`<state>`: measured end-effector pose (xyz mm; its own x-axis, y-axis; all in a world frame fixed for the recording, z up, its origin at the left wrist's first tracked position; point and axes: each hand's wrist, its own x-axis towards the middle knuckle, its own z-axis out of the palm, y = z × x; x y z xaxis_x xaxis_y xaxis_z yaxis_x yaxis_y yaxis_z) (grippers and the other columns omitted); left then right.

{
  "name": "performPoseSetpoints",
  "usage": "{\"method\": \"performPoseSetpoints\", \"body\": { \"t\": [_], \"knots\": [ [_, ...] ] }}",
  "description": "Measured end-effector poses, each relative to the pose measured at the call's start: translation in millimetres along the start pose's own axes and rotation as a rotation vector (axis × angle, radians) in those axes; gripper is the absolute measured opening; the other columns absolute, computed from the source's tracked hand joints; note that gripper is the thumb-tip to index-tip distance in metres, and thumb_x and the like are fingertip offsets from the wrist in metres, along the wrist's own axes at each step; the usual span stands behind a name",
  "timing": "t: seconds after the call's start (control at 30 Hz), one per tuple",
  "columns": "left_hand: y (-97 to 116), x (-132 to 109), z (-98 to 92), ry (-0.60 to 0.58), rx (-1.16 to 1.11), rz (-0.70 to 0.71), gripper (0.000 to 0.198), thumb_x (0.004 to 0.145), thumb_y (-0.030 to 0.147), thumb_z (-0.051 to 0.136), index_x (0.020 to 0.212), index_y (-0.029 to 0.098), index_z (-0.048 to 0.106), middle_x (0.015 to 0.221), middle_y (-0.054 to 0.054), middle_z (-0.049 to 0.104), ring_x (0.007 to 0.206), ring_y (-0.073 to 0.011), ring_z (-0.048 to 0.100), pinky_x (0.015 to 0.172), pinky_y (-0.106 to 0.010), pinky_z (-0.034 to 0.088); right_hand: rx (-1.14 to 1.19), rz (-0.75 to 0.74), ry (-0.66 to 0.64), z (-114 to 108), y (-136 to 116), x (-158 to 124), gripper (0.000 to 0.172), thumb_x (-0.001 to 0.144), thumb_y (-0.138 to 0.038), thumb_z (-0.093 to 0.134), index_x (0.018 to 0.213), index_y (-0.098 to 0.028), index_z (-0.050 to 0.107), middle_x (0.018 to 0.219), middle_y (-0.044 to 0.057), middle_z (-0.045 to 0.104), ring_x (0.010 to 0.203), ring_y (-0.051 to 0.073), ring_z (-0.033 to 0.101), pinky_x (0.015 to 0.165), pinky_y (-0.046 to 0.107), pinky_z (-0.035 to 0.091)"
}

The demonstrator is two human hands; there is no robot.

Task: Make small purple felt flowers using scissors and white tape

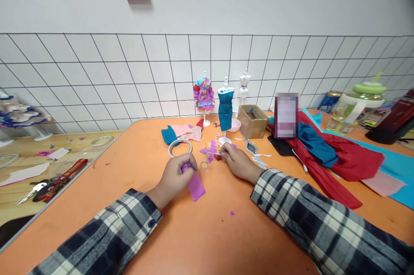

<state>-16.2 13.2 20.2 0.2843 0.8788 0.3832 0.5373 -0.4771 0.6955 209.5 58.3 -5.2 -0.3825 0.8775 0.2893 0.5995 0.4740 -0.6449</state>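
Observation:
My left hand (176, 175) is closed round a strip of purple fabric (196, 185) that hangs down from the fist above the orange table (136, 206). My right hand (236, 160) pinches small silver scissors (207, 158), which lie pointing left over purple scraps (210, 147). Just beyond stands a small mannequin in a teal dress (225, 109), with a roll of tape (180, 147) to its left.
A doll stand in a purple-pink dress (203, 96), a bare white stand (245, 85) and a cardboard box (252, 120) sit by the tiled wall. Red and blue cloth (326, 150) and a green-lidded bottle (355, 106) are at right. A second wooden table (45, 167) lies left.

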Motion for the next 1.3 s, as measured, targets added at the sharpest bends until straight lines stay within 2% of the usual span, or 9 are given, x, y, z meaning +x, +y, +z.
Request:
{"method": "performPoseSetpoints", "body": {
  "t": [0.13, 0.2, 0.33, 0.47, 0.7, 0.87, 1.03, 1.17, 1.3],
  "knots": [
    [18, -10, 1.6, -0.289, 0.444, 0.331, 0.028, 0.076, 0.016, 0.045, 0.095, 0.02, 0.064, 0.088, -0.004, 0.068, 0.074, -0.018, 0.062, 0.064, -0.028, 0.044, -0.136, -0.182, -0.048, 3, -5, 3, 0.012, 0.084, -0.019, 0.055, 0.093, -0.02, 0.062, 0.098, 0.004, 0.063, 0.093, 0.018, 0.056, 0.08, 0.028, 0.04],
    [22, -12, 9.5, -0.285, 0.594, 0.242, 0.042, 0.084, 0.023, 0.043, 0.124, 0.021, 0.053, 0.124, -0.009, 0.06, 0.089, -0.0228, 0.065, 0.07, -0.032, 0.048, -0.179, -0.194, 0.004, 6, -7, 13, 0.026, 0.084, -0.017, 0.052, 0.108, -0.022, 0.063, 0.108, 0.005, 0.061, 0.101, 0.018, 0.054, 0.086, 0.028, 0.04],
    [15, -10, 22.9, -0.4, 0.722, 0.118, 0.054, 0.089, 0.038, 0.041, 0.139, 0.019, 0.04, 0.143, -0.012, 0.046, 0.097, -0.0292, 0.065, 0.077, -0.04, 0.051, -0.309, -0.077, -0.004, 17, -12, 44, 0.027, 0.089, -0.024, 0.051, 0.113, -0.02, 0.063, 0.102, 0.008, 0.063, 0.098, 0.02, 0.057, 0.084, 0.031, 0.041],
    [9, -6, 21.6, -0.469, 0.716, 0.084, 0.059, 0.091, 0.042, 0.038, 0.144, 0.018, 0.032, 0.146, -0.014, 0.042, 0.105, -0.0313, 0.063, 0.084, -0.043, 0.051, -0.309, -0.091, -0.04, 27, -19, 58, 0.014, 0.084, -0.03, 0.061, 0.085, -0.019, 0.07, 0.094, 0.007, 0.065, 0.095, 0.02, 0.059, 0.081, 0.029, 0.043],
    [11, -1, 13.0, -0.511, 0.665, 0.08, 0.055, 0.091, 0.044, 0.039, 0.14, 0.02, 0.038, 0.144, -0.012, 0.045, 0.101, -0.0304, 0.065, 0.083, -0.043, 0.051, 0.609, -0.016, 0.52, 11, -20, 34, 0.022, 0.096, -0.034, 0.038, 0.107, -0.023, 0.053, 0.095, 0.004, 0.066, 0.065, 0.011, 0.06, 0.056, 0.024, 0.051],
    [6, -1, 1.7, -0.499, 0.657, 0.106, 0.046, 0.091, 0.046, 0.041, 0.128, 0.021, 0.05, 0.13, -0.012, 0.057, 0.096, -0.0287, 0.066, 0.078, -0.039, 0.051, 0.591, -0.013, 0.524, -4, -22, 21, 0.022, 0.091, -0.033, 0.044, 0.099, -0.022, 0.061, 0.095, 0.004, 0.055, 0.074, 0.013, 0.059, 0.065, 0.028, 0.058],
    [-3, 9, -3.6, -0.479, 0.638, 0.128, 0.032, 0.09, 0.044, 0.044, 0.107, 0.022, 0.06, 0.107, -0.008, 0.066, 0.087, -0.0255, 0.067, 0.069, -0.034, 0.05, 0.228, -0.091, 0.552, -47, -12, 7, 0.032, 0.093, -0.032, 0.041, 0.117, -0.024, 0.061, 0.095, 0.005, 0.063, 0.076, 0.015, 0.064, 0.073, 0.033, 0.056],
    [-13, 18, -2.0, -0.434, 0.622, 0.122, 0.031, 0.094, 0.037, 0.038, 0.095, 0.022, 0.064, 0.092, -0.006, 0.068, 0.082, -0.0225, 0.066, 0.067, -0.032, 0.049, -0.1, 0.134, 0.838, -115, 16, 20, 0.04, 0.094, -0.042, 0.04, 0.118, -0.021, 0.064, 0.085, 0.005, 0.07, 0.065, 0.017, 0.065, 0.061, 0.029, 0.051],
    [-20, 18, -3.6, -0.337, 0.515, 0.163, 0.03, 0.091, 0.037, 0.044, 0.11, 0.023, 0.06, 0.108, -0.007, 0.066, 0.093, -0.0224, 0.065, 0.075, -0.033, 0.051, -0.667, 0.3, 0.707, -159, 44, 51, 0.035, 0.089, -0.042, 0.049, 0.096, -0.02, 0.075, 0.09, 0.01, 0.071, 0.083, 0.024, 0.063, 0.064, 0.03, 0.043]
  ]
}}
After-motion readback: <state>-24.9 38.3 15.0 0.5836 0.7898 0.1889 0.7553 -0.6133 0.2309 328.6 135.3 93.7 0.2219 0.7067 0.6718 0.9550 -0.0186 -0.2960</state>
